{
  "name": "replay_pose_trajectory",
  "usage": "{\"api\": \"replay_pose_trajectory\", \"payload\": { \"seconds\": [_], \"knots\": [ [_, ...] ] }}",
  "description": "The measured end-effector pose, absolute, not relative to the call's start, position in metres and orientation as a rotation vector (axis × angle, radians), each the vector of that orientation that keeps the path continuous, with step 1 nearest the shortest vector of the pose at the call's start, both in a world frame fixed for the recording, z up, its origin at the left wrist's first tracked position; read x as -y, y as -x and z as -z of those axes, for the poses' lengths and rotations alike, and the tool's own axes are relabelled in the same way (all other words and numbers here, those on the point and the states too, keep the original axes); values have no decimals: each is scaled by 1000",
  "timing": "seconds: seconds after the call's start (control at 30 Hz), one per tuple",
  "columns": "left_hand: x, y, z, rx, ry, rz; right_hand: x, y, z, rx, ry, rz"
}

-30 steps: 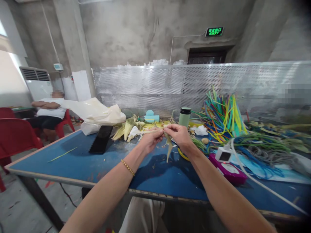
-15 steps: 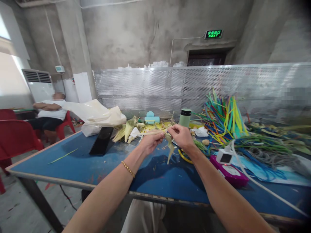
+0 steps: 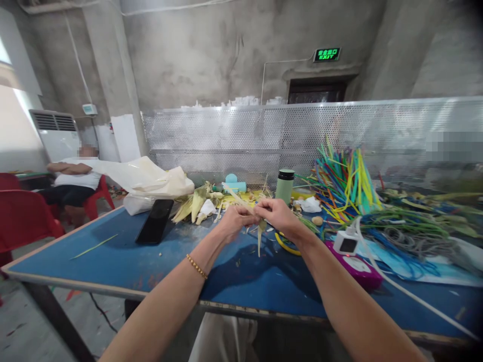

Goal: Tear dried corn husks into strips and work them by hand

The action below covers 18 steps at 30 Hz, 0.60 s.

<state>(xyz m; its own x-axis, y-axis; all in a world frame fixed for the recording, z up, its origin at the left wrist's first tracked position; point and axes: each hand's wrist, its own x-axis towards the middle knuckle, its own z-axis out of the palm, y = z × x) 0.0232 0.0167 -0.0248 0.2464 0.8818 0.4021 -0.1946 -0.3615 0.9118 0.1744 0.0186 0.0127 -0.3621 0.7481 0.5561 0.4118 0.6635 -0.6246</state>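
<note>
Over the blue table (image 3: 121, 264), my two hands meet with their fingertips touching or nearly so. My left hand (image 3: 234, 221) is closed, its thumb and fingers pinching a pale strip of corn husk (image 3: 237, 198) that slants up and to the left. From the right, my right hand (image 3: 278, 215) is closed in a pinch on the same husk. A greenish husk end (image 3: 260, 239) hangs below the fingertips. The fingers hide the spot where the pieces join. Dry corn husks (image 3: 196, 203) lie piled beyond my left hand.
A black phone (image 3: 155, 222) and a white plastic bag (image 3: 158, 181) lie left. A green bottle (image 3: 285, 187) stands behind my right hand. To the right are coloured strips (image 3: 349, 183), a magenta box (image 3: 360, 274) and a white cable (image 3: 407, 294). A person (image 3: 75, 176) sits far left.
The pale strip has swung from nearly level to slanting upward. My left hand has turned and moved slightly right, closer to my right hand. The whole view has shifted a little.
</note>
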Motion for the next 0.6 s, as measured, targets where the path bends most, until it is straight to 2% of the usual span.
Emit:
{"api": "replay_pose_trajectory", "payload": {
  "seconds": [0.1, 0.27, 0.4, 0.6],
  "knots": [
    [-15, -22, 23, -673, -1528, -1313, -17, -173, -11, 1930, 951, -608],
    [-14, -22, 19, -684, -1516, -1313, -19, -170, -11, 1944, 1005, -339],
    [-16, -21, 18, -802, -1474, -1488, -23, -170, -9, 1980, 1004, -192],
    [-20, -19, 18, -640, -1257, -1525, -22, -169, -9, 2000, 961, -250]
  ]
}}
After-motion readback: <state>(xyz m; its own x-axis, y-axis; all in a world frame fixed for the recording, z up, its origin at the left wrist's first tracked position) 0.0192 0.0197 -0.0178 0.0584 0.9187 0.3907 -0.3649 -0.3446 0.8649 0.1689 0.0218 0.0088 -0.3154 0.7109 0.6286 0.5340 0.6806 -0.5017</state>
